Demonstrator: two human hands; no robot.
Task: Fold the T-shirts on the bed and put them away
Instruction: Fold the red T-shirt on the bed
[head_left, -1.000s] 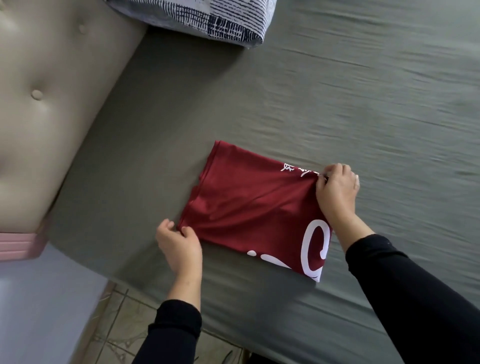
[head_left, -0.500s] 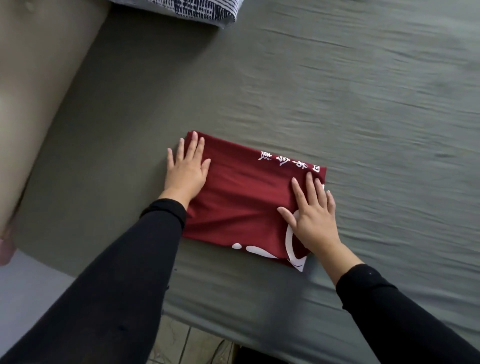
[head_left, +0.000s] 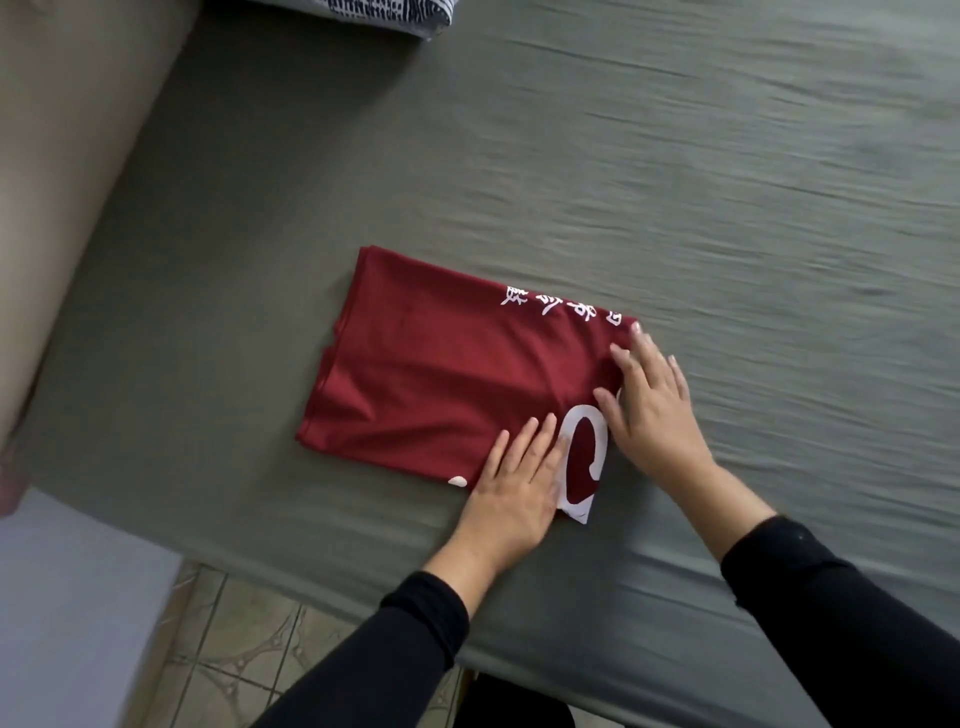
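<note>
- The dark red folded T-shirt with white printed lettering lies as a compact rectangle on the grey-green bed sheet, a little toward 7 o'clock from the middle of the view and close to the near edge of the bed.
- Half a second ago the hands were pressed flat at opposite ends of the shirt; now both sit together at its 4 o'clock end, and the far end at 9 o'clock is uncovered.
- The left hand lies flat with fingers straight and close together, palm down on the near corner by the large white print; it grips nothing.
- The right hand is also spread open, fingers extended along the shirt's short edge at 3 o'clock, touching the cloth; whether its fingertips slip under the edge I cannot tell.
- Judged from this, the smoothing looks finished and the hands seem set for either one more fold from that end or a lift, so this shirt is near the putting-away step.
- No drawer, basket or other container is in view, so where the shirt will go cannot be told.
- A blue-and-white patterned pillow lies at 11 o'clock, a beige padded headboard at 9 o'clock, and patterned floor tiles at 7 o'clock.
</note>
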